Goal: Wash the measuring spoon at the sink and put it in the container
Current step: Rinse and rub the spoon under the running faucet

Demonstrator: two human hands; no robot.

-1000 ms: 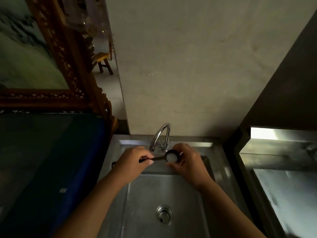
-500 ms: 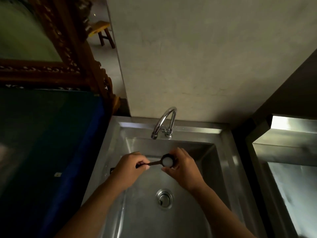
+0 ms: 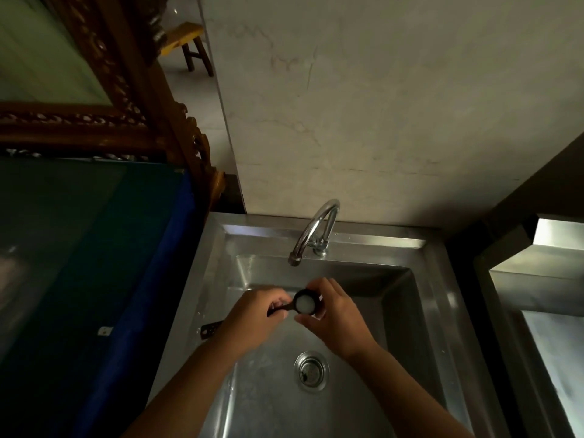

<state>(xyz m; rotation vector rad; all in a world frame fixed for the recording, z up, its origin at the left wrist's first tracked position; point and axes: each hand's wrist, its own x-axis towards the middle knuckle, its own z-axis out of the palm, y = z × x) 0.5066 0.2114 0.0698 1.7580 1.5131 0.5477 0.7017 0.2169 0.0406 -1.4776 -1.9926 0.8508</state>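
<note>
A black measuring spoon (image 3: 304, 303) with a pale, wet-looking bowl hangs over the steel sink (image 3: 429, 305), below the chrome tap (image 3: 313, 235). My left hand (image 3: 252, 317) is closed round its handle, whose dark end sticks out to the left of that hand. My right hand (image 3: 335, 317) cups the bowl from the right, thumb and fingers on its rim. No stream of water from the spout is visible. No container is visible.
The drain (image 3: 311, 369) lies in the basin floor below my hands. A dark blue-edged surface (image 3: 94, 279) borders the sink on the left, with a carved wooden frame (image 3: 132, 99) behind it. Another steel unit (image 3: 543, 295) stands to the right.
The view has tilted down, so the sink and drain show more fully. Both hands keep the spoon and have come lower, away from the spout. My right fingers have shifted round the bowl.
</note>
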